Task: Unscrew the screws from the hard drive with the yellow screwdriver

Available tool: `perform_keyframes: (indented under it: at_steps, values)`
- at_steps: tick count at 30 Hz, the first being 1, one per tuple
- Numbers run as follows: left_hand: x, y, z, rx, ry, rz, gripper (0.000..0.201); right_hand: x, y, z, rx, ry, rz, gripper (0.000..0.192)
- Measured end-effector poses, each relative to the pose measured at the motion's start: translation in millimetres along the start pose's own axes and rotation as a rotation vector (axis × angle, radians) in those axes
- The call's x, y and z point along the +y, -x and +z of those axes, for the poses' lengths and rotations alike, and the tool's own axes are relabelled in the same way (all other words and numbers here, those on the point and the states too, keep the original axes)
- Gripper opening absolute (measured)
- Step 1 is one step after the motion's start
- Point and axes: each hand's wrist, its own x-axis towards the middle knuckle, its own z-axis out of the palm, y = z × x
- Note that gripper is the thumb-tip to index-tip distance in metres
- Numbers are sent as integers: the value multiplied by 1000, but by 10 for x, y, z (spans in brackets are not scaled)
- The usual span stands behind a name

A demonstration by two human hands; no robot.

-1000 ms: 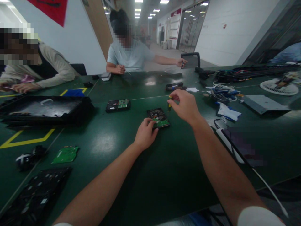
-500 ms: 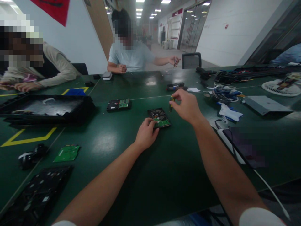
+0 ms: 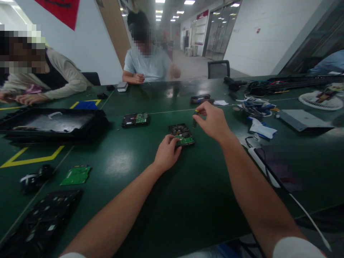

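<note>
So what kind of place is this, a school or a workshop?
Probably an electronics repair or take-apart workshop. The left hand steadies a hard drive on a long green table, the right hand holds a small screwdriver, and a loose circuit board lies nearby.

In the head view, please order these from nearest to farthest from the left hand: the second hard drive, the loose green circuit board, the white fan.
1. Second hard drive, up-left of the left hand.
2. Loose green circuit board, far left.
3. White fan, far right.
</note>
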Motion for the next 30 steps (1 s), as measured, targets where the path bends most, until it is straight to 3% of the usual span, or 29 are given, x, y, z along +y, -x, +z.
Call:
perform_keyframes:
  at_steps: [9,15,30]
  values:
    - [-18,1,16,11,0,7,38,-4,0,-1,26,21,24,16]
    - [-11,4,11,17,8,10,38,-12,-4,-12,-41,-6,-36,13]
    - [-9,-2,11,18,5,12,37,3,-1,-4,5,66,-2,14]
